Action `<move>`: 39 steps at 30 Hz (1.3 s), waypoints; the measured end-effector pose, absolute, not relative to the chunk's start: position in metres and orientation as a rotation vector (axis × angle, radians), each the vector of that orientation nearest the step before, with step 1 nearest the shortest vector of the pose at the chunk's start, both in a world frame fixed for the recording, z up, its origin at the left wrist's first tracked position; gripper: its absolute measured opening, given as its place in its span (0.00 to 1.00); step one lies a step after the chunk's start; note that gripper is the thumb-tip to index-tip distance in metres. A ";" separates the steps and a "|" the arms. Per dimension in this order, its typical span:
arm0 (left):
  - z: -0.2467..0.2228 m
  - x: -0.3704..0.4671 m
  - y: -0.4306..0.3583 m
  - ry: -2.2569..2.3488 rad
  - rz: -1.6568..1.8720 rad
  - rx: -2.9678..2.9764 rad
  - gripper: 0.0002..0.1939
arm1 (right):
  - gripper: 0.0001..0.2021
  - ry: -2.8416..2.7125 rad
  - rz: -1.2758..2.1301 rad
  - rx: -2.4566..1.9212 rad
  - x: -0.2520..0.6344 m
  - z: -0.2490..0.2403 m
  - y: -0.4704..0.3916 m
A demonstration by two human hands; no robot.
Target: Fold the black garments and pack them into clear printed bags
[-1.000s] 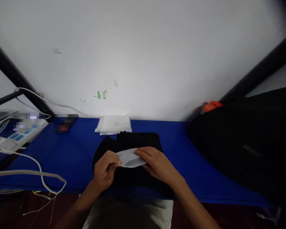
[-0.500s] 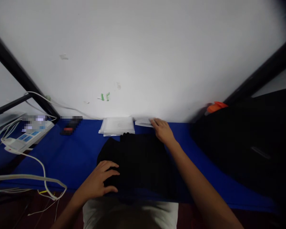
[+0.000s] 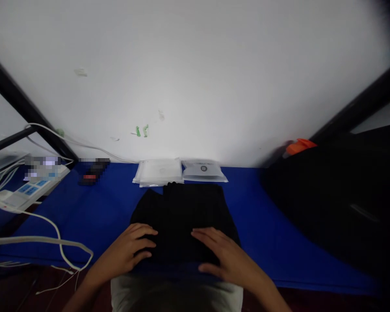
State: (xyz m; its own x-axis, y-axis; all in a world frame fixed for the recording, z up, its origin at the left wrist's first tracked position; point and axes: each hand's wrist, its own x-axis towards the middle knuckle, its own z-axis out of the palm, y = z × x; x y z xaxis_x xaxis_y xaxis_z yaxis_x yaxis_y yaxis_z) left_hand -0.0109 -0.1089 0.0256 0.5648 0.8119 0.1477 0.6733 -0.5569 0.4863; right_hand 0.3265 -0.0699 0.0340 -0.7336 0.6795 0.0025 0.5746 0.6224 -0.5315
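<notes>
A black folded cloth (image 3: 191, 212) lies on the blue table surface (image 3: 94, 221) in front of me. My left hand (image 3: 131, 247) rests on its left side, fingers spread and holding nothing. On the right part of the cloth lies my right hand (image 3: 222, 255), its thumb apart from the other fingers, nothing in it. Behind the cloth, against the wall, are a stack of clear-white plastic bags (image 3: 161, 171) and, just right of it, a frosted bag with a dark round logo (image 3: 204, 171).
On the left are a power strip (image 3: 30, 190) with white cables (image 3: 53, 223) and a dark object with a red patch (image 3: 94, 171). A large black fabric heap (image 3: 328, 195) fills the right side, with something orange (image 3: 300, 146) behind it.
My right hand has come back from the bags by the wall onto the black cloth, uncovering the frosted bag, which now lies flatter with its logo showing. My left hand stays on the cloth.
</notes>
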 end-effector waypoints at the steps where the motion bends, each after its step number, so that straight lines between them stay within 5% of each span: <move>1: 0.025 -0.015 -0.108 1.206 0.490 2.424 0.10 | 0.32 -2.632 0.814 -1.106 0.333 0.030 -0.081; 8: 0.027 -0.031 -0.107 1.217 0.504 2.434 0.09 | 0.08 -2.367 0.907 -1.376 0.378 0.022 -0.102; 19: 0.040 -0.004 -0.069 1.653 0.959 2.204 0.12 | 0.13 -2.119 0.510 -1.308 0.371 0.037 -0.030; 26: 0.042 0.013 -0.072 1.404 0.645 2.283 0.16 | 0.12 -2.120 0.449 -1.318 0.358 0.027 -0.010; 32: 0.029 0.001 -0.060 1.591 0.803 2.203 0.11 | 0.12 -2.100 0.412 -1.323 0.362 0.022 -0.003; 39: 0.044 0.018 -0.011 1.850 0.464 2.250 0.22 | 0.16 -2.198 -0.028 -1.394 0.358 0.015 0.036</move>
State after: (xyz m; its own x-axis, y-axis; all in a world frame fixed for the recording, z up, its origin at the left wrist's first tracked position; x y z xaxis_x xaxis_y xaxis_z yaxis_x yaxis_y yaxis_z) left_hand 0.0182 -0.0112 0.0444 0.1716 0.9781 0.1182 0.9179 -0.2023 0.3415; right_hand 0.3576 0.0364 0.0149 -0.3251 0.8350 0.4440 0.8462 0.4665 -0.2576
